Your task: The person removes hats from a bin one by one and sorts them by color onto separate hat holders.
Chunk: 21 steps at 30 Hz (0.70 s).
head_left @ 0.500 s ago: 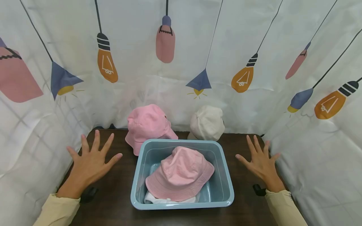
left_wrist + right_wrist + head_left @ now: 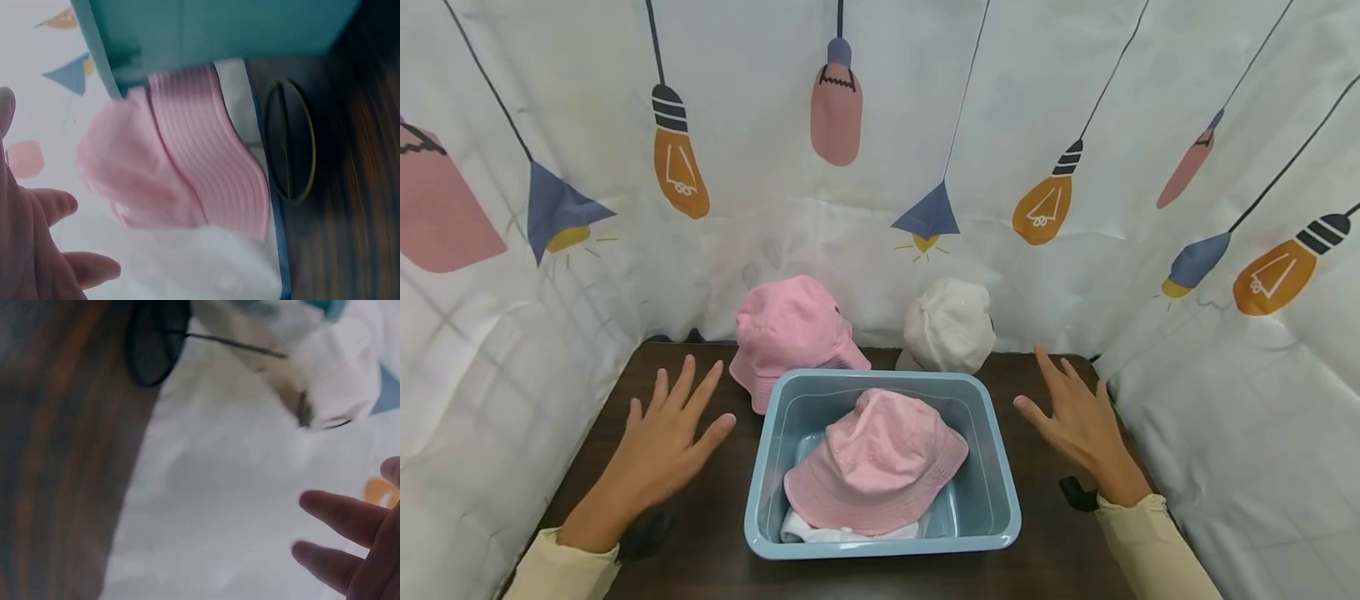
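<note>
A light-blue plastic basin (image 2: 1007,492) stands between my two hands. Inside it lies a pink bucket hat (image 2: 887,467), brim towards me, on top of white cloth (image 2: 850,534). To the left of the basin is my left hand (image 2: 658,450), fingers spread and holding nothing. My right hand (image 2: 1082,425), likewise holding nothing, is on the basin's right side with its fingers extended. Behind the basin sit a second pink bucket hat (image 2: 793,329) and a white cap (image 2: 950,327). Neither hand touches the basin or a hat.
The dark wooden table (image 2: 700,542) is enclosed by white fabric (image 2: 760,208) printed with lamps. A thin oval rim (image 2: 314,144) shows in the left wrist view. A dark round rim (image 2: 132,350) with a thin rod appears in the right wrist view; its kind is unclear.
My left hand has shifted slightly right and turned inward, its fingers less spread. The right hand has moved a little left, towards the basin, and turned inward. Basin and hats stay put.
</note>
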Tool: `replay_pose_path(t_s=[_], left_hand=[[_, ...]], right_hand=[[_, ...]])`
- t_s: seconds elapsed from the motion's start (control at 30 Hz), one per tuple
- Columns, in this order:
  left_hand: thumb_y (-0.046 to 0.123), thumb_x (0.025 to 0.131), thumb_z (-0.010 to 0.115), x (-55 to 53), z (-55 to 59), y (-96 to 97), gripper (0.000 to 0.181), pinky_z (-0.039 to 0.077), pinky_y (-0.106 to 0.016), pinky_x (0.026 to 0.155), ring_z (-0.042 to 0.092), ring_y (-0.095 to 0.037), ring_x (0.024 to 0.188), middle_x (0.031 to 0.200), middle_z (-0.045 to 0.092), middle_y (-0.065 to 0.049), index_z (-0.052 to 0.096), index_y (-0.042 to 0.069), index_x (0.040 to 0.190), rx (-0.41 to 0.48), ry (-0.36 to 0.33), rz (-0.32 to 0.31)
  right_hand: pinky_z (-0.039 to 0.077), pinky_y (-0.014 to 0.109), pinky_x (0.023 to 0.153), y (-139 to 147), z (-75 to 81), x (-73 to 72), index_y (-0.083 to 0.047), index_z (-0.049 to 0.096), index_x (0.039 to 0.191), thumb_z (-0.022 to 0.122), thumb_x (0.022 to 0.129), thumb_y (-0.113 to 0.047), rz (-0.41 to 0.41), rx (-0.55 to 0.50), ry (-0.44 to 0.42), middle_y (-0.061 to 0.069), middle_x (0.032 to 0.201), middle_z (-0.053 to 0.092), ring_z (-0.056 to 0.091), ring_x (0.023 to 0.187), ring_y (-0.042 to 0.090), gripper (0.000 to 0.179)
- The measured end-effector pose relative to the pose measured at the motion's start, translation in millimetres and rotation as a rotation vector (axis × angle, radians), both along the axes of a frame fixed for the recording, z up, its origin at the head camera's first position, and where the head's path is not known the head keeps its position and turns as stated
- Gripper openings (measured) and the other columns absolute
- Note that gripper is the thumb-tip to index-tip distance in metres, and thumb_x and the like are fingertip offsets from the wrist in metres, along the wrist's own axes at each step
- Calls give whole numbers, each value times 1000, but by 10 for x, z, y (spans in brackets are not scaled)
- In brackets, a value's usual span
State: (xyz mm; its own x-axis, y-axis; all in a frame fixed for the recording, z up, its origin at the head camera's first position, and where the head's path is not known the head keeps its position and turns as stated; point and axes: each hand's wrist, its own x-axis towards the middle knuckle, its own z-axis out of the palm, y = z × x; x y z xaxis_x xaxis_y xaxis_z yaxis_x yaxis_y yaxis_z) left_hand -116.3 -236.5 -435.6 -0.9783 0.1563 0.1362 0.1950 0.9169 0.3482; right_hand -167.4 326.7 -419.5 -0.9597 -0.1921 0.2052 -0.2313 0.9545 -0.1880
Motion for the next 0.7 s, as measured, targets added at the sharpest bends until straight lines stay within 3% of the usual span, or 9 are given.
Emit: replay_pose_path(t_s=[0.13, 0.23, 0.4, 0.57, 0.7], left_hand=[[50, 106, 46, 60, 4, 138, 73, 25, -85, 100, 17, -61, 148, 170, 12, -21, 14, 23, 166, 74, 25, -55], [43, 108, 46, 91, -7, 239, 69, 31, -78, 105, 25, -54, 150, 171, 17, -17, 14, 22, 166, 184, 17, -97], [33, 110, 45, 83, -40, 390, 65, 31, -69, 111, 29, -46, 151, 169, 24, -17, 14, 17, 165, 395, -39, -163], [35, 111, 42, 66, -55, 513, 66, 31, -72, 110, 31, -49, 149, 167, 25, -21, 16, 6, 164, 476, -112, -168], [37, 111, 39, 62, -63, 600, 65, 34, -73, 108, 38, -51, 145, 165, 29, -23, 15, 6, 164, 508, -149, -152]], right_hand=[[30, 74, 108, -189, 195, 10, -29, 19, 165, 59, 96, -60, 89, 13, 92, 11, 138, 67, 61, 126, 37, 85], [45, 62, 100, -367, 346, -6, -28, 29, 163, 60, 95, -61, 166, 36, 164, 4, 119, 75, 71, 103, 31, 82], [52, 51, 85, -705, 553, -75, -29, 38, 159, 59, 94, -63, 276, 68, 204, -4, 100, 76, 69, 79, 18, 76], [52, 44, 78, -1016, 614, -182, -32, 36, 159, 49, 96, -71, 386, 84, 179, -4, 97, 76, 65, 72, 13, 75], [53, 39, 72, -1223, 589, -230, -30, 39, 158, 40, 97, -74, 461, 67, 159, -1, 96, 77, 63, 67, 13, 76]])
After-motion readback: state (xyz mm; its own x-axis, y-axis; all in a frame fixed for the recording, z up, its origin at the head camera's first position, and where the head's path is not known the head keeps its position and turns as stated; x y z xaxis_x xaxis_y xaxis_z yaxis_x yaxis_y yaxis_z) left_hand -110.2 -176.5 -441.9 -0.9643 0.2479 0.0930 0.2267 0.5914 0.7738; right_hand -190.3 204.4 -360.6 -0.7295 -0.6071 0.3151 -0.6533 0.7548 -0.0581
